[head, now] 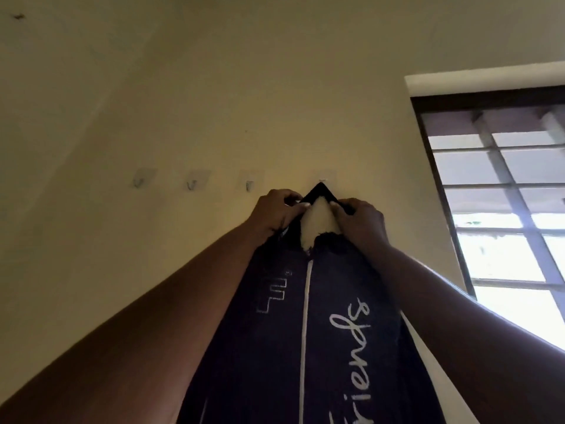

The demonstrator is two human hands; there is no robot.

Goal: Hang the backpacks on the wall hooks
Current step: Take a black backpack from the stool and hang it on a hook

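you're right up at the wall now, both arms stretched overhead, and the dark backpack (pixel 308 316) hangs straight down between your forearms, its long axis running from the hook line toward you, white lettering and a pale stripe down its face. your left hand (pixel 272 212) is pinched shut on one side of the black hanging loop (pixel 319 191), your right hand (pixel 360 218) is pinched shut on the other, and the loop is pulled into a sharp peak between them. that peak sits right at the fourth hook (pixel 322 179), the rightmost of the row, touching it or just under it; whether the loop has actually gone over the hook's tip, i can't tell, the strap covers it. that's the relation everything turns on: hook directly above the peak, centred between your two hands, neither hand clearly nearer. the bag's weight looks to be still in your fingers, so i'd judge the step as seating the loop, then easing down. three bare hooks (pixel 191 183) wait to the left, well apart from your grip, and the window (pixel 504 194) glares on the right.
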